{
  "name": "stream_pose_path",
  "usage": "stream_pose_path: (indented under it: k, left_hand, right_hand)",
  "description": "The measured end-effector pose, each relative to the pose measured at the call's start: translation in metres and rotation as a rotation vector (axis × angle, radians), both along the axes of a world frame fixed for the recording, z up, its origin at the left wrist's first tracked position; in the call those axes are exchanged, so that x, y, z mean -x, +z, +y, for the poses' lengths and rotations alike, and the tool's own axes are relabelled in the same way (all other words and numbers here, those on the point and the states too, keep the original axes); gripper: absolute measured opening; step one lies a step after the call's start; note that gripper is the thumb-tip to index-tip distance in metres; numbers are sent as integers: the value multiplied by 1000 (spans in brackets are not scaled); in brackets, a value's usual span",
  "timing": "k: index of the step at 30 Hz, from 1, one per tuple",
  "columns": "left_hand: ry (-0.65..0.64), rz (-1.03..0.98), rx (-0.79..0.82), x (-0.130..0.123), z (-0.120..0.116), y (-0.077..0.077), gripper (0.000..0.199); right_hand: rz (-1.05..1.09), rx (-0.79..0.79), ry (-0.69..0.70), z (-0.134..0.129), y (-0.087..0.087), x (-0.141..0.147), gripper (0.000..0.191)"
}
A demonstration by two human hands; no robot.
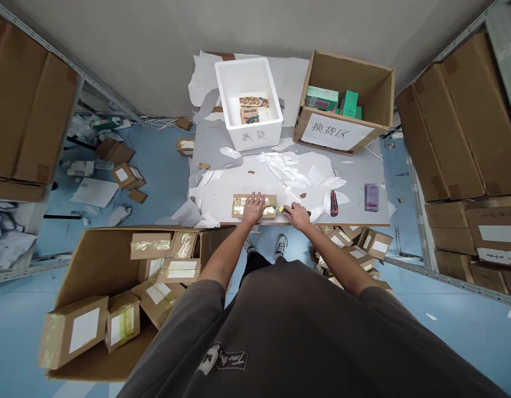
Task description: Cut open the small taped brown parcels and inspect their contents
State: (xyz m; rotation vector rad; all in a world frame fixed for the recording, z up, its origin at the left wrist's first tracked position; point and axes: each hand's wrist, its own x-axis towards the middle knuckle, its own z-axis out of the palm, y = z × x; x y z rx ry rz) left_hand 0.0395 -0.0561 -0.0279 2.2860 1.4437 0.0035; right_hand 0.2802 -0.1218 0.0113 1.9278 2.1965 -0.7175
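A flat cardboard box (239,206) wrapped in shiny tape lies at the front edge of the table. My left hand (254,208) rests on top of it, fingers stretched out and spread. In my closed right hand (297,215) is a utility knife (284,210), yellow and black where it shows, its tip at the box's right end. Most of the handle is hidden by my fingers. Farther right on the table lie a red and black tool (334,203) and a purplish, blurred rectangular object (371,198).
Behind stand a white foam box (260,135) with small packages and a cardboard carton (336,132) with green boxes. Torn white paper (286,166) litters the table (220,193). A large carton (98,260) of parcels is at lower left; more parcels (377,243) lie below right.
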Motion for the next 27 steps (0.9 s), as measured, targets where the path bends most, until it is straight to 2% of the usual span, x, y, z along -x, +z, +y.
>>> stream_pose_path:
  k: [6,11,14,16,21,27]
  left_hand:
    - [1,29,2,1,-1,-3,66]
    - [13,25,-20,2,-2,-7,62]
    - [20,13,-10,2,-2,-10,63]
    - [38,-9,-30,1,-1,-13,59]
    - [72,-83,-116,1,-2,-18,53]
    - [50,-54,-96,4,-2,-17,52]
  right_hand:
    - [7,-14,-9,-1,-2,1,50]
    - [-65,36,-231,-16,0,-43,51]
    - [-55,-11,-223,-24,2,-59,51]
    - [-11,-25,-183,-26,2,-53,50]
    - [117,-11,-84,-14,1,-11,43]
    - [24,23,-109,-1,3,16,42]
